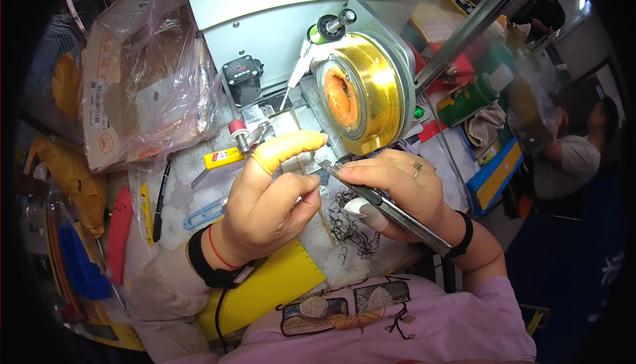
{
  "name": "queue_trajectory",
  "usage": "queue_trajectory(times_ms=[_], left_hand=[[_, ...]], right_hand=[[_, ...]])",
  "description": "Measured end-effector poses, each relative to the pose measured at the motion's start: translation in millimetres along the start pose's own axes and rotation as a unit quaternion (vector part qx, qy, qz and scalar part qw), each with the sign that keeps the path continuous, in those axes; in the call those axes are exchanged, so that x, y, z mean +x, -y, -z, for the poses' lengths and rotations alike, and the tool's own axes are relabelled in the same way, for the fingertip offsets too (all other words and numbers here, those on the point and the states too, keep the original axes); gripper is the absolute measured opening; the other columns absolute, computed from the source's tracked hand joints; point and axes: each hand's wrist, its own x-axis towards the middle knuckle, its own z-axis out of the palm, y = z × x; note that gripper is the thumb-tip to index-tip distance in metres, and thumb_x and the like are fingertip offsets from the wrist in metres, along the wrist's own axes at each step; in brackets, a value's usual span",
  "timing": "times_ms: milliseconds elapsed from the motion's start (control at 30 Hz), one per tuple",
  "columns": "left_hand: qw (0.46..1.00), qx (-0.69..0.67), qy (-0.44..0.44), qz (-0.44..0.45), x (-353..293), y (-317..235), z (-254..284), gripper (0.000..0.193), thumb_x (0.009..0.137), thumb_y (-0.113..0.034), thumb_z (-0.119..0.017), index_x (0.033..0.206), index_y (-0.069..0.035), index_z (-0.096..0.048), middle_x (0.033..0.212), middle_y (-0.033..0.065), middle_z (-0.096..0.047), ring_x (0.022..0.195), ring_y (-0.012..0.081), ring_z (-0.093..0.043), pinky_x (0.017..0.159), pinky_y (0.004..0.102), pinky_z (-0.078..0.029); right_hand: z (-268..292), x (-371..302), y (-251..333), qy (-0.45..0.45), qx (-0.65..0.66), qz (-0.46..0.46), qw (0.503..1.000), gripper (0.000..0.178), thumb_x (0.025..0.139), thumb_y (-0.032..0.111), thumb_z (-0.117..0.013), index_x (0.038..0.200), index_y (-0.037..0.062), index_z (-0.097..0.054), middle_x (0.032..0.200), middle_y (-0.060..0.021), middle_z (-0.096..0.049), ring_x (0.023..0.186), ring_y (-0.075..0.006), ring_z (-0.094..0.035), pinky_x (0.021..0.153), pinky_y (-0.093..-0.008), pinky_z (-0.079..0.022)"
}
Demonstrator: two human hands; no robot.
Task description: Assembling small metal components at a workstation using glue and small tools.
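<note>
My left hand [268, 198] is in the middle, before the machine. Its index finger, in a yellow finger cot [288, 149], stretches toward the spool, while the thumb and other fingers are curled closed; whatever they pinch is hidden. My right hand [404, 188] grips a slim black-and-silver utility knife [397, 215], its tip pointing up-left near my left fingertips. White tape wraps one right-hand digit. A large gold-yellow spool [374, 92] with an orange core is mounted on the machine, close beyond both hands. Below them lies a heap of small black hooks [354, 228].
The pale machine housing [298, 3] stands behind, with a white-tipped nozzle [298, 72]. A yellow cutter [224, 158], a black pen [161, 202] and a blue clip [204, 213] lie left. A plastic-lined carton [99, 99] stands farther left. A green bottle [467, 99] is right.
</note>
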Motion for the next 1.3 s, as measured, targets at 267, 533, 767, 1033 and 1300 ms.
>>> queue_trajectory(times_ms=[267, 533, 767, 1033, 1300], left_hand=[[0.999, -0.008, 0.043, 0.014, 1, -5, 3, 0.021, 0.068, 0.015, -0.068, 0.083, 0.005, -0.057, 0.116, 0.0250, -0.055, 0.108, 0.0349, -0.063, 0.093, 0.0385, -0.050], [0.999, 0.010, 0.032, 0.020, 2, -8, 6, 0.021, 0.068, 0.015, -0.067, 0.083, 0.004, -0.058, 0.115, 0.0243, -0.057, 0.108, 0.0346, -0.061, 0.094, 0.0386, -0.048], [0.978, 0.203, -0.002, -0.058, 29, -7, 18, 0.022, 0.059, 0.006, -0.075, 0.075, -0.001, -0.061, 0.117, 0.0196, -0.057, 0.105, 0.0346, -0.056, 0.089, 0.0412, -0.045], [0.959, 0.281, 0.030, 0.007, 71, 7, -7, 0.019, 0.061, 0.002, -0.074, 0.073, -0.006, -0.061, 0.129, 0.0253, -0.052, 0.125, 0.0443, -0.044, 0.103, 0.0497, -0.035], [0.975, 0.218, -0.004, 0.033, 79, 10, -29, 0.016, 0.063, 0.004, -0.070, 0.071, -0.002, -0.058, 0.132, 0.0276, -0.049, 0.129, 0.0449, -0.042, 0.106, 0.0474, -0.033]], right_hand=[[0, -2, 1, 0.002, -0.017, -0.003, 1.000, 0.036, 0.077, 0.018, -0.068, 0.108, 0.0006, -0.061, 0.095, -0.0114, -0.066, 0.078, -0.0254, -0.065, 0.067, -0.0338, -0.052], [14, 3, 4, 0.057, 0.026, -0.011, 0.998, 0.030, 0.074, 0.016, -0.067, 0.102, 0.0033, -0.064, 0.092, -0.0083, -0.065, 0.074, -0.0241, -0.062, 0.066, -0.0348, -0.049], [52, -43, -44, 0.239, -0.192, 0.039, 0.951, 0.026, 0.072, 0.009, -0.062, 0.098, 0.0110, -0.064, 0.090, -0.0016, -0.060, 0.085, -0.0192, -0.058, 0.071, -0.0330, -0.045], [61, 20, -96, 0.043, 0.055, -0.168, 0.983, 0.022, 0.074, 0.006, -0.066, 0.094, 0.0010, -0.069, 0.090, -0.0085, -0.061, 0.091, -0.0246, -0.058, 0.083, -0.0337, -0.045], [7, 38, -126, 0.010, 0.292, -0.220, 0.931, 0.035, 0.072, 0.013, -0.078, 0.103, 0.0004, -0.068, 0.091, -0.0066, -0.060, 0.086, -0.0166, -0.060, 0.079, -0.0296, -0.047]])
